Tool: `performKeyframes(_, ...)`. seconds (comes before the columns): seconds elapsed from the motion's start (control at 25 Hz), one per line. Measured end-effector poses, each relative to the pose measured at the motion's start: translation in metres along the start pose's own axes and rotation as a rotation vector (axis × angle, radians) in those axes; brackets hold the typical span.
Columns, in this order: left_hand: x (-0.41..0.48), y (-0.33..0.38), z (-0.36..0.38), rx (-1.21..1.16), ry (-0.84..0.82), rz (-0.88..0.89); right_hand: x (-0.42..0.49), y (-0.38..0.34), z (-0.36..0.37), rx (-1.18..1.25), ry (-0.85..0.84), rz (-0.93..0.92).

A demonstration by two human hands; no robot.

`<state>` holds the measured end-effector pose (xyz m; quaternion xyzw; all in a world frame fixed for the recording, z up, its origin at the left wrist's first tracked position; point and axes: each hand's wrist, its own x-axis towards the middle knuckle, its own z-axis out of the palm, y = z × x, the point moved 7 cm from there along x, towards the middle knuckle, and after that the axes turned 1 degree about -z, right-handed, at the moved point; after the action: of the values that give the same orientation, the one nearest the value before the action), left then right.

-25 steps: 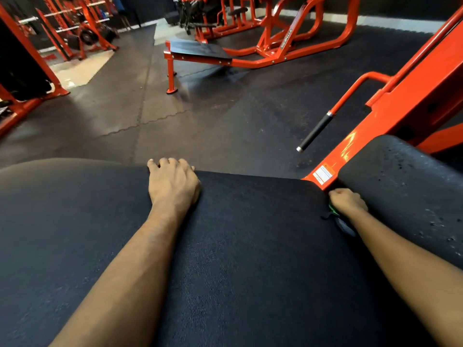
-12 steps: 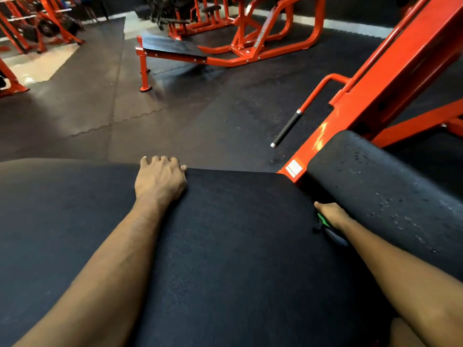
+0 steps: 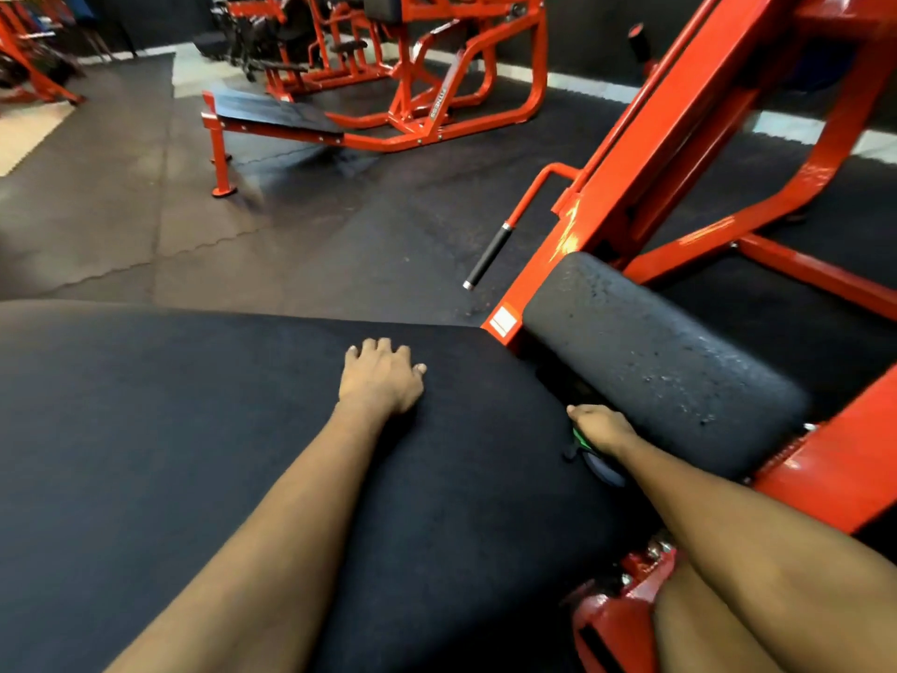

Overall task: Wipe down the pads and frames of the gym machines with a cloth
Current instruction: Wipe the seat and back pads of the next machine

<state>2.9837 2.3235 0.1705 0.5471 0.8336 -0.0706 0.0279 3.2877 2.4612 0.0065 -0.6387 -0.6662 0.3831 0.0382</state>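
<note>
The big black pad [image 3: 242, 454] fills the near part of the view, and the orange frame [image 3: 679, 138] of the machine goes up on the right. A small bumpy pad [image 3: 655, 371] sits just beside the big one, with a dark gap between them. The left hand [image 3: 381, 381] lies flat on the big pad with loose fingers and holds nothing. The right hand [image 3: 599, 427] is down in the gap, closed around a dark cloth [image 3: 601, 469] with a bit of green. I think the gap is getting wiped now. Next, the cloth needs to go over the small pad and the frame.
</note>
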Motion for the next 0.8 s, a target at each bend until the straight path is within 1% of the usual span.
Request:
performKeyframes(0.16,-0.016,0.038,0.012,-0.005,-0.069,0.006,-0.023,0.041,-0.005,-0.013,-0.013,0.046)
performKeyframes(0.28,-0.034,0.069,0.021,0.0,-0.092,0.033,-0.048,0.068,-0.008,0.012,0.051,0.088)
performKeyframes(0.4,-0.049,0.088,0.032,-0.016,-0.128,0.102,-0.075,0.078,-0.01,0.069,0.247,0.158)
performKeyframes(0.48,-0.054,0.087,0.031,-0.088,-0.169,0.146,-0.097,0.077,-0.006,0.086,0.395,0.172)
performKeyframes(0.6,-0.058,0.078,0.023,-0.206,-0.223,0.194,-0.139,0.059,0.0,0.013,0.59,0.162)
performKeyframes(0.64,-0.061,0.074,0.021,-0.238,-0.236,0.199,-0.154,0.044,0.004,-0.031,0.609,0.13)
performKeyframes(0.68,-0.065,0.071,0.018,-0.273,-0.245,0.199,-0.17,0.024,0.009,-0.065,0.626,0.059)
performKeyframes(0.8,-0.073,0.06,0.013,-0.412,-0.204,0.18,-0.226,-0.053,0.027,-0.129,0.685,-0.297)
